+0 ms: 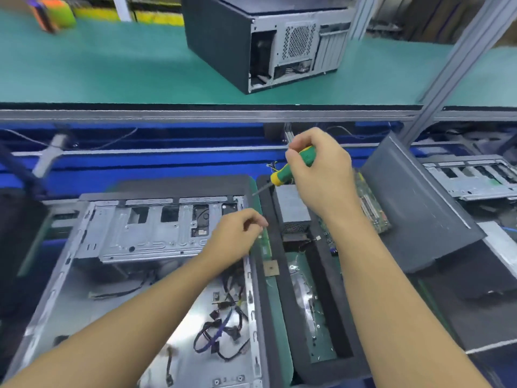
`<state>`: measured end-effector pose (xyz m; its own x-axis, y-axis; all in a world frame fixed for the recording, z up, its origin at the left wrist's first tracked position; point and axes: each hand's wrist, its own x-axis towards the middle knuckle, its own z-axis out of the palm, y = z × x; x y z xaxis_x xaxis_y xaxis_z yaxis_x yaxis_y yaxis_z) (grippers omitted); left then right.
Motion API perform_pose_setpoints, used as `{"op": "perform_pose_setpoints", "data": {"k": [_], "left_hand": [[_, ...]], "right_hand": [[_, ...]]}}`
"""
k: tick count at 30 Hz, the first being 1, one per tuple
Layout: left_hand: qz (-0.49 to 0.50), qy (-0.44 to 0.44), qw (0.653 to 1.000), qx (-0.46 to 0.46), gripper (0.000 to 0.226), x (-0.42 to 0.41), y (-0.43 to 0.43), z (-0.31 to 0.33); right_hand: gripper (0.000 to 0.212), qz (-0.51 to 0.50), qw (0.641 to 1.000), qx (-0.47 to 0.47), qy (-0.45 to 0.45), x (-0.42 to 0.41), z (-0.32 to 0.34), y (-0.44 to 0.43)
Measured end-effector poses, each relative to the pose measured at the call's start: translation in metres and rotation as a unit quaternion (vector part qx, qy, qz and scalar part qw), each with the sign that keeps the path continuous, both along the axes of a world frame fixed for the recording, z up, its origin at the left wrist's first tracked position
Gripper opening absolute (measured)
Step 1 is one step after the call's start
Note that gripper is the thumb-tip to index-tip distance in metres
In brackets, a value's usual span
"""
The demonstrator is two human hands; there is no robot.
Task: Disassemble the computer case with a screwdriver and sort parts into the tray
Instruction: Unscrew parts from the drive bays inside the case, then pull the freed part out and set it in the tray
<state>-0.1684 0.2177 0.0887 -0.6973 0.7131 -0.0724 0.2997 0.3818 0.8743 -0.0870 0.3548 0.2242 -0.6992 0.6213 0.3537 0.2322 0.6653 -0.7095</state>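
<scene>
Right hand [321,175] fingers wrapped round screwdriver [296,166], tip angled toward far right corner of open computer case [140,242], likely seeking a screw. Left hand [237,233] fingers curled at case rim beside tray [267,317], probably steadying; any contents cannot tell

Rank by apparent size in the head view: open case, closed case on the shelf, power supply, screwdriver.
1. open case
2. closed case on the shelf (farther off, so unsure)
3. power supply
4. screwdriver, partly hidden by the right hand

Green-matted shelf [112,68], grey tower [218,43] standing on it, below it open computer case [145,231] beside black tray [324,298]
</scene>
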Motion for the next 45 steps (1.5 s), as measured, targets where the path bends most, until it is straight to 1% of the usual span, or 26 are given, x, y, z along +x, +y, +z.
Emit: {"op": "perform_pose_setpoints", "data": {"k": [3, 5, 9, 10, 11, 12, 13, 14, 16, 17, 18, 19, 20, 22, 24, 26, 28, 29, 30, 32, 33, 35, 39, 42, 45], "left_hand": [[0.104, -0.050, 0.993, -0.002, 0.029, -0.015, -0.046, -0.006], [0.146, -0.075, 0.986, -0.024, 0.025, -0.018, -0.074, -0.011], [0.183, -0.179, 0.965, -0.056, 0.033, -0.011, -0.116, -0.029], [0.190, -0.209, 0.957, -0.066, 0.031, -0.008, -0.122, -0.034], [0.189, -0.239, 0.948, -0.087, 0.027, -0.006, -0.124, -0.039], [0.183, -0.270, 0.939, -0.106, 0.027, -0.004, -0.125, -0.045], [0.180, -0.305, 0.929, -0.105, 0.031, -0.004, -0.124, -0.052], [0.186, -0.344, 0.917, -0.083, 0.036, -0.005, -0.121, -0.058], [0.211, -0.406, 0.889, -0.007, 0.042, -0.008, -0.115, -0.066], [0.228, -0.427, 0.875, 0.038, 0.041, -0.010, -0.112, -0.068], [0.242, -0.448, 0.856, 0.085, 0.038, -0.012, -0.108, -0.071], [0.246, -0.468, 0.840, 0.119, 0.037, -0.014, -0.105, -0.073], [0.241, -0.486, 0.828, 0.143, 0.035, -0.016, -0.101, -0.075], [0.218, -0.507, 0.818, 0.160, 0.025, -0.017, -0.096, -0.074], [0.211, -0.513, 0.815, 0.169, 0.023, -0.019, -0.092, -0.074], [0.209, -0.519, 0.811, 0.171, 0.031, -0.019, -0.090, -0.075], [0.202, -0.520, 0.812, 0.173, 0.038, -0.019, -0.091, -0.077], [0.195, -0.518, 0.815, 0.172, 0.037, -0.018, -0.092, -0.076], [0.185, -0.513, 0.820, 0.173, 0.030, -0.016, -0.093, -0.076], [0.176, -0.500, 0.830, 0.174, 0.012, -0.009, -0.095, -0.072], [0.181, -0.492, 0.834, 0.171, 0.013, -0.005, -0.097, -0.071], [0.183, -0.485, 0.840, 0.157, 0.023, 0.002, -0.102, -0.067], [0.113, -0.510, 0.845, 0.112, 0.039, 0.012, -0.124, -0.057], [0.109, -0.504, 0.854, 0.061, 0.054, 0.012, -0.144, -0.056], [0.122, -0.507, 0.852, 0.037, 0.052, 0.010, -0.168, -0.055]], "right_hand": [[0.008, 0.037, 0.999, -0.023, 0.018, -0.027, 0.001, -0.029], [0.010, 0.059, 0.997, -0.042, 0.009, -0.041, -0.002, -0.047], [0.016, 0.063, 0.992, -0.106, -0.009, -0.056, -0.020, -0.070], [0.018, 0.054, 0.991, -0.124, -0.013, -0.058, -0.027, -0.073], [0.019, 0.045, 0.987, -0.154, -0.017, -0.058, -0.036, -0.075], [0.021, 0.040, 0.978, -0.202, -0.018, -0.059, -0.045, -0.076], [0.023, 0.037, 0.961, -0.274, -0.015, -0.060, -0.054, -0.077], [0.023, 0.036, 0.931, -0.363, -0.004, -0.061, -0.063, -0.076], [0.017, 0.033, 0.839, -0.542, 0.029, -0.059, -0.078, -0.076], [0.015, 0.028, 0.790, -0.610, 0.047, -0.057, -0.085, -0.076], [0.016, 0.023, 0.748, -0.660, 0.066, -0.053, -0.090, -0.076], [0.022, 0.019, 0.717, -0.692, 0.081, -0.049, -0.095, -0.076], [0.026, 0.014, 0.695, -0.713, 0.093, -0.045, -0.100, -0.075], [0.023, 0.006, 0.670, -0.734, 0.112, -0.036, -0.107, -0.075], [0.018, 0.000, 0.656, -0.744, 0.124, -0.027, -0.115, -0.074], [0.012, 0.008, 0.654, -0.745, 0.133, -0.020, -0.122, -0.075], [0.017, 0.019, 0.656, -0.740, 0.147, -0.016, -0.128, -0.074], [0.022, 0.023, 0.659, -0.737, 0.150, -0.014, -0.130, -0.074], [0.024, 0.029, 0.664, -0.732, 0.148, -0.014, -0.131, -0.074], [0.024, 0.049, 0.673, -0.727, 0.131, -0.013, -0.131, -0.074], [0.025, 0.058, 0.671, -0.729, 0.126, -0.011, -0.131, -0.075], [0.027, 0.073, 0.654, -0.743, 0.126, -0.008, -0.130, -0.077], [0.025, 0.091, 0.614, -0.770, 0.149, -0.006, -0.127, -0.080], [0.027, 0.099, 0.608, -0.772, 0.159, -0.009, -0.128, -0.081], [0.033, 0.120, 0.619, -0.762, 0.150, -0.009, -0.129, -0.086]]}}
